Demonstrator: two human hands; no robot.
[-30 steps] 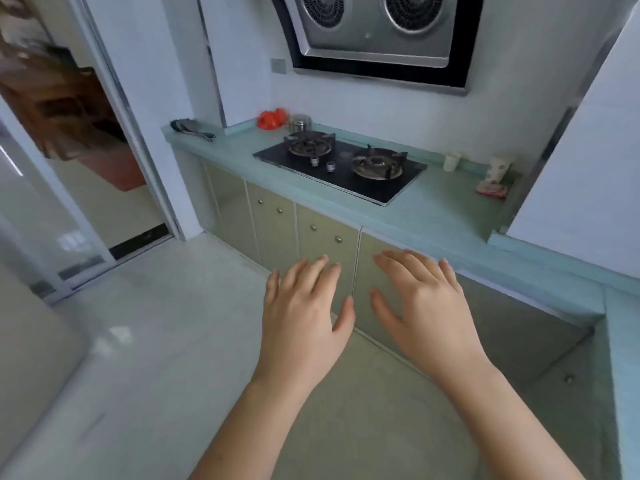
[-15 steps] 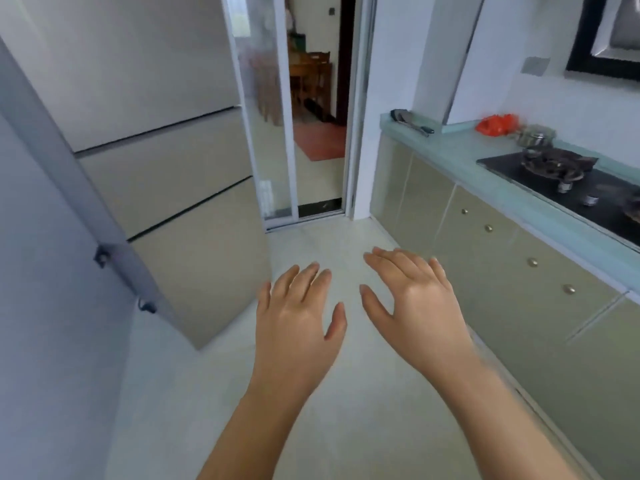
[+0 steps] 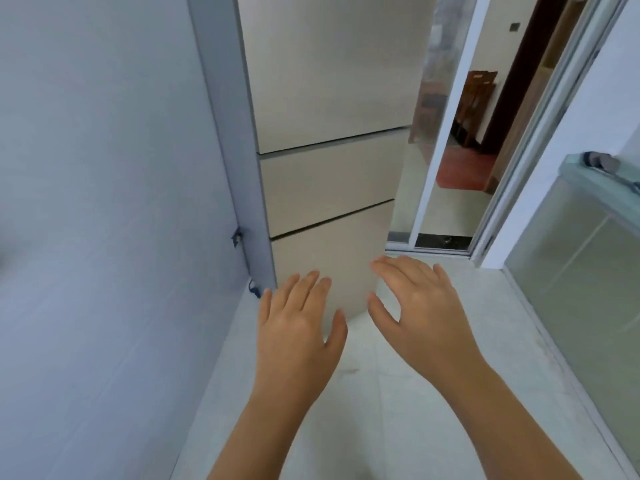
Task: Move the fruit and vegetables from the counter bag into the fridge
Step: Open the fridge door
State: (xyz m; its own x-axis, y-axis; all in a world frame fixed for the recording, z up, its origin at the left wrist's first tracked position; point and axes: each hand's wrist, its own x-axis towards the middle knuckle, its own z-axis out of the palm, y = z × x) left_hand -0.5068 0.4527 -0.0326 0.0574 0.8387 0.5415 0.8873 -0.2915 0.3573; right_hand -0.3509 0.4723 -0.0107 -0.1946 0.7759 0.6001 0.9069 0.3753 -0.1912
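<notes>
Step in hand, by judgement: opening the fridge [image 3: 329,181] before any produce is fetched. Left hand [image 3: 298,327] and right hand [image 3: 419,313] are both empty, fingers spread and relaxed, palms down over the floor. The bag and its produce are out of view; only the bench [image 3: 595,178] end shows at right. Fridge: stands at the floor's far end, just beside the sliding glass door [image 3: 446,133], long axis vertical, three stacked fronts closed and facing the person. Next move probably calls for a reach to a door edge and a pull, no handle being visible.

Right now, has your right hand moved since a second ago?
Yes. The right hand has swung left, off the counter cabinets and over to the fridge, by its lower door; it holds nothing.
</notes>
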